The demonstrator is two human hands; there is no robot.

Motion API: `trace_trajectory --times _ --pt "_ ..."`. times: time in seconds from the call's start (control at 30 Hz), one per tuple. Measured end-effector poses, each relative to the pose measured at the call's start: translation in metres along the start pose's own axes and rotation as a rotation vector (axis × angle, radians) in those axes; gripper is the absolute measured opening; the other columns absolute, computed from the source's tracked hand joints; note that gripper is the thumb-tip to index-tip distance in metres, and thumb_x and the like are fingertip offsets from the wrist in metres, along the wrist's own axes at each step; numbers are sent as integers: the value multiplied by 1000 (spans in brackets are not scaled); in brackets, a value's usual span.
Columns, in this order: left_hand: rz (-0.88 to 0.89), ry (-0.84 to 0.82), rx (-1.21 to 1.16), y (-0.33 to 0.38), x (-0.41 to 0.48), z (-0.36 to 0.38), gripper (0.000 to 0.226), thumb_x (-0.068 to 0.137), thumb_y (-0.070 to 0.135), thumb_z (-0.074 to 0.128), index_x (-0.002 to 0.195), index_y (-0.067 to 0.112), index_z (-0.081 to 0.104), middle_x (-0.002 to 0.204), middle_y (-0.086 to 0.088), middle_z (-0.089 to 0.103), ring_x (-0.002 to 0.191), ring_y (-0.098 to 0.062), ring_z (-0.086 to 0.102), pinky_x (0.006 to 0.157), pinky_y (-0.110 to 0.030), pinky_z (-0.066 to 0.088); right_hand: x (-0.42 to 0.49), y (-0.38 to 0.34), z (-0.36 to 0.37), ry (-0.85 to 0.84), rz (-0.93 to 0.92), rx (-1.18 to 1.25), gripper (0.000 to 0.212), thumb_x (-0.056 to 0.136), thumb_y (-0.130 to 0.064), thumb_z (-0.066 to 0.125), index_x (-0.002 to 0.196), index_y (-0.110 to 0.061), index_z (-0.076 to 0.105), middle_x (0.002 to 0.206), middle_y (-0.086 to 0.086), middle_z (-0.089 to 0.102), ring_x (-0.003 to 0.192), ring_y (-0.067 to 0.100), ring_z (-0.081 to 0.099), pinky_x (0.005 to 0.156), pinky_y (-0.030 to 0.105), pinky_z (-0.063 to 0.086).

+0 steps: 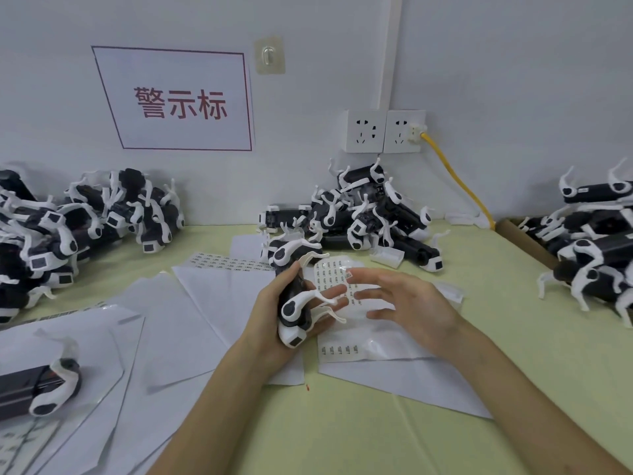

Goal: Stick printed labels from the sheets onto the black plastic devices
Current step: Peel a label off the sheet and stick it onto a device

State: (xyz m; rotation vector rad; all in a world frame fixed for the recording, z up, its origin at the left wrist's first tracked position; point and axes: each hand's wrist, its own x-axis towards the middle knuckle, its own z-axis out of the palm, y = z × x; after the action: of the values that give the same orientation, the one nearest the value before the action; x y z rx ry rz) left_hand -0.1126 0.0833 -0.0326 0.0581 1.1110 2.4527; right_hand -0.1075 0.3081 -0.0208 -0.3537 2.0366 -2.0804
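Note:
My left hand [274, 313] grips a black plastic device with white legs [295, 311], holding it upright over the table's middle. Just right of it my right hand [404, 299] hovers with fingers spread and relaxed, its fingertips near the device's white leg; I cannot tell whether a label is on a fingertip. Under both hands lies a label sheet [334, 275] printed with rows of small labels. A second strip of labels [226, 261] lies farther back to the left.
Piles of the same black-and-white devices sit at the back left [85, 217], back centre [359, 214] and right [596, 241]. One device [41, 389] lies at the near left on white backing sheets [137, 323]. A yellow cable [455, 180] hangs from the wall socket.

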Motion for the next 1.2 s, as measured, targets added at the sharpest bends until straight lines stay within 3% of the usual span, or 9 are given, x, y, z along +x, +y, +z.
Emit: trace_trajectory --times 0.1,0.37,0.57,0.67,0.73,0.83,0.9,1.03,1.2 --pt "1 -39 -42 1 -2 1 35 90 44 67 88 9 61 135 -30 61 124 -44 62 103 -48 49 2 4 4 9 -14 -39 41 103 -19 39 117 -29 76 130 -8 69 118 22 61 88 35 49" --pt "6 -36 -66 3 -2 3 37 88 47 64 102 13 61 132 -26 65 120 -42 65 111 -54 39 1 5 10 98 -43 -128 33 103 -16 50 120 -32 74 123 -9 71 105 17 68 80 27 51" --pt "16 -28 -78 3 -3 5 37 87 46 64 91 11 58 130 -27 66 120 -42 65 114 -53 38 4 10 14 143 -27 -267 32 99 -14 59 115 -38 73 123 -12 70 97 13 70 78 21 47" --pt "39 -21 -52 4 -3 5 39 83 46 68 90 9 59 127 -28 67 118 -44 65 108 -54 45 6 19 13 360 -81 -599 26 96 -18 64 110 -38 72 118 -20 68 83 -5 63 75 12 43" --pt "49 -25 2 4 -3 6 37 83 45 68 86 9 63 121 -27 69 118 -44 66 102 -53 51 5 21 11 505 -226 -687 21 95 -17 67 107 -33 74 111 -21 69 83 -7 61 71 9 43" --pt "75 -69 46 -1 -2 8 32 86 40 69 77 10 73 102 -20 75 117 -42 67 94 -54 58 2 14 7 509 -506 -694 19 93 -13 71 103 -27 77 103 -21 71 85 3 64 75 12 47" --pt "83 -100 51 -2 -3 10 30 86 38 73 81 8 74 103 -19 74 120 -43 65 88 -50 59 1 11 7 446 -610 -755 16 90 -12 75 102 -24 78 100 -18 70 82 9 65 78 15 49" --pt "70 -116 84 -2 -5 13 33 88 37 71 91 5 66 129 -32 63 122 -49 61 86 -49 59 2 12 11 395 -630 -886 15 87 -16 79 99 -24 79 96 -15 69 77 7 63 78 27 50" --pt "91 -122 160 -1 -5 17 34 88 39 67 103 12 79 133 -29 63 123 -46 61 92 -50 58 0 10 9 388 -572 -871 17 87 -22 78 103 -28 77 98 -16 68 80 8 64 80 32 53"
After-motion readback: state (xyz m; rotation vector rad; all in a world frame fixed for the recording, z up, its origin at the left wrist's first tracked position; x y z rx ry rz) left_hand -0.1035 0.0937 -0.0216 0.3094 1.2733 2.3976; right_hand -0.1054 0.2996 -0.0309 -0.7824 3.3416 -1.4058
